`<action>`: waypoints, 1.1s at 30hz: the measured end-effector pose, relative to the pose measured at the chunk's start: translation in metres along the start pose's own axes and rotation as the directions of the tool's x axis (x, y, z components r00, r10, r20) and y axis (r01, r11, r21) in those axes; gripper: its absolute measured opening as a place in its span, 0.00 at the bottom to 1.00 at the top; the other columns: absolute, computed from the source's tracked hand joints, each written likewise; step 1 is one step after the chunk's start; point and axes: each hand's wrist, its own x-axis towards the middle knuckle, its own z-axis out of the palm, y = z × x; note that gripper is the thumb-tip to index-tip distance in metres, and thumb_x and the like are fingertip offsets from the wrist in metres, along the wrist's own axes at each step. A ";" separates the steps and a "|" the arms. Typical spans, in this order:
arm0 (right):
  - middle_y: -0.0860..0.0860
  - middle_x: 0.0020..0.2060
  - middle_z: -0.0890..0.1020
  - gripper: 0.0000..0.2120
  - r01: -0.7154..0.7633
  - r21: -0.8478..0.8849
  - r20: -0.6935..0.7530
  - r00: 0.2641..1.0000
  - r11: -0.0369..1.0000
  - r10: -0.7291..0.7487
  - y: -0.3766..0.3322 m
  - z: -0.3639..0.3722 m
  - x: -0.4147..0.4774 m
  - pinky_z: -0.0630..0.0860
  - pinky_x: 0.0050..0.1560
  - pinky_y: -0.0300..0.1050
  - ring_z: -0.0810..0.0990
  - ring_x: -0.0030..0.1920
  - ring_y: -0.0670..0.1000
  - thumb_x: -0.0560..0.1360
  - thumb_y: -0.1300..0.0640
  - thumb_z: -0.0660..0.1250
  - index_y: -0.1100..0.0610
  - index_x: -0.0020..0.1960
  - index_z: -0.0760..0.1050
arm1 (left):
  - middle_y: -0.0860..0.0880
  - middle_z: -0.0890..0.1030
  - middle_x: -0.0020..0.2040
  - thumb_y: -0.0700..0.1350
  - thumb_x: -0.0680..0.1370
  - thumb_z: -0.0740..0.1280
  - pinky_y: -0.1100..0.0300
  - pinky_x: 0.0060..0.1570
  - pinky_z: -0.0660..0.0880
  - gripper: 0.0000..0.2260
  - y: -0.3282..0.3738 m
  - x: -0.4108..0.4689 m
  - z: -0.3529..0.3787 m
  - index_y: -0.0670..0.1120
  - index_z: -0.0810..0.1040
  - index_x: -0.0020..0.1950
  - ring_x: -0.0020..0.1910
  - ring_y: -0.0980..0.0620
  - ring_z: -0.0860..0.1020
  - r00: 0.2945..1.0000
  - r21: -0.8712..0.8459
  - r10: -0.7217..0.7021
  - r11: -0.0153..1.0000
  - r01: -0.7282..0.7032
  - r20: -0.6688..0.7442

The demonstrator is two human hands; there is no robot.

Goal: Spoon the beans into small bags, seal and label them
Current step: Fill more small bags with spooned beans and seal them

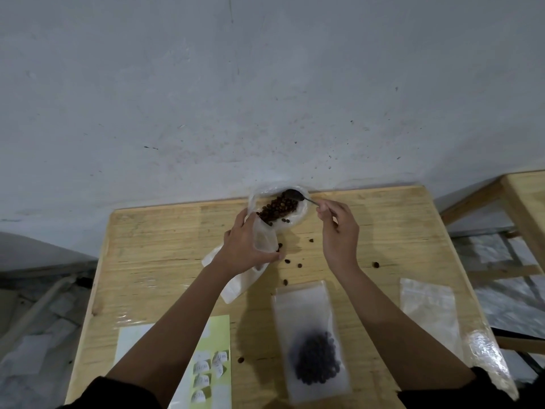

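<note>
Beans (277,208) scoop in progress: right hand (339,231) pinches the spoon (295,195) dug into them, left hand (244,246) grips the small bag (264,237). Next I'd lift and tip in gently.

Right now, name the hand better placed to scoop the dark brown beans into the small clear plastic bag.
Right. The right hand pinches the dark metal spoon, its bowl at the brown beans; the left hand holds the clear plastic bag.
</note>
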 end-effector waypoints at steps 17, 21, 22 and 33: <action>0.58 0.44 0.81 0.11 -0.544 0.419 0.040 0.811 0.727 0.584 0.017 0.026 -0.002 0.80 0.46 0.36 0.81 0.43 0.52 0.80 0.62 0.59 0.61 0.44 0.78 | 0.51 0.49 0.77 0.56 0.65 0.77 0.46 0.71 0.54 0.48 0.000 -0.008 0.001 0.51 0.53 0.76 0.75 0.48 0.52 0.995 -0.063 0.092 0.994 -0.090 0.029; 0.55 0.41 0.81 0.11 -0.585 0.490 0.038 0.755 0.646 0.654 0.015 0.024 0.002 0.79 0.45 0.36 0.81 0.40 0.49 0.79 0.61 0.60 0.61 0.42 0.78 | 0.50 0.49 0.77 0.57 0.65 0.77 0.47 0.71 0.52 0.49 0.001 -0.007 0.001 0.49 0.50 0.77 0.75 0.49 0.50 0.996 -0.024 0.087 0.996 -0.086 0.023; 0.55 0.40 0.80 0.11 -0.582 0.495 0.025 0.752 0.645 0.659 0.014 0.022 0.003 0.80 0.45 0.36 0.81 0.39 0.49 0.79 0.62 0.60 0.61 0.41 0.78 | 0.50 0.48 0.77 0.57 0.65 0.77 0.47 0.71 0.51 0.50 0.001 -0.006 0.002 0.49 0.50 0.77 0.76 0.49 0.50 0.996 -0.019 0.088 0.996 -0.087 0.016; 0.56 0.34 0.79 0.14 -0.457 0.402 -0.057 0.852 0.794 0.520 -0.005 -0.010 0.017 0.77 0.38 0.43 0.76 0.31 0.52 0.78 0.64 0.60 0.61 0.36 0.77 | 0.48 0.46 0.77 0.60 0.63 0.76 0.48 0.71 0.51 0.50 -0.004 0.009 0.007 0.46 0.53 0.76 0.76 0.48 0.48 1.000 -0.003 0.014 1.000 -0.014 -0.022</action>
